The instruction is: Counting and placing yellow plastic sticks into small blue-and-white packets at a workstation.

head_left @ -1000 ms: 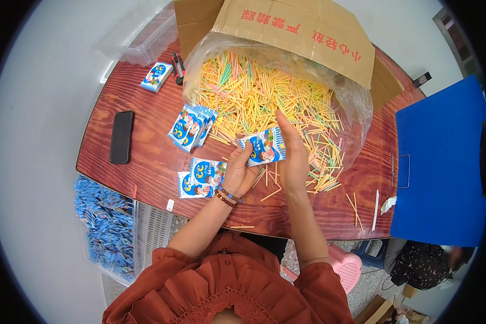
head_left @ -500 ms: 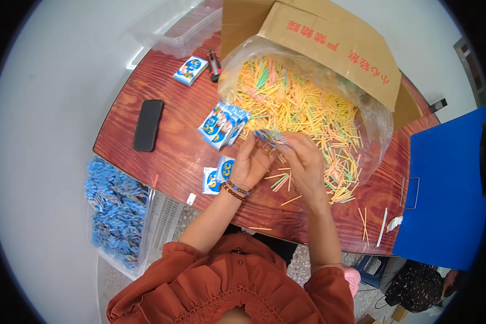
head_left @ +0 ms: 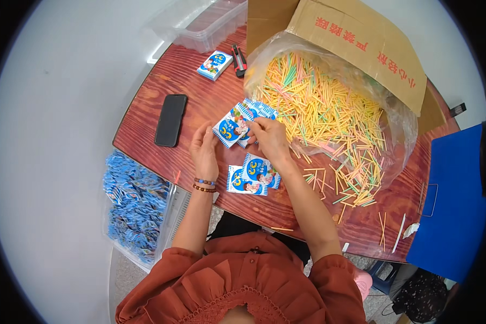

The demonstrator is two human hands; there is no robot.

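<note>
Several blue-and-white packets (head_left: pixel 229 129) lie overlapped on the red wood-grain table, left of a heap of thin pastel sticks (head_left: pixel 329 102). My right hand (head_left: pixel 271 141) reaches over them from the right, its thumb and fingers pinching the edge of a packet. Beside their left side is my left hand (head_left: pixel 203 154), fingers stretched out and slightly apart, with nothing seen in it. A second small pile of packets (head_left: pixel 259 168) rests nearer me, between my forearms. The fingertips of my right hand are partly hidden against the packets.
The sticks spill from a clear bag in a cardboard box (head_left: pixel 356 43). Leftward lie a black phone (head_left: pixel 170 120), a packet stack (head_left: pixel 215 65) and a red-black cutter (head_left: pixel 238 60). A packet-filled bin (head_left: pixel 137 205) stands below the table's left edge; a blue board (head_left: pixel 448 200) stands right.
My hands have parted from the packet they held together near the sticks and moved left to the overlapped packets. The whole view has shifted, so the table things appear further right.
</note>
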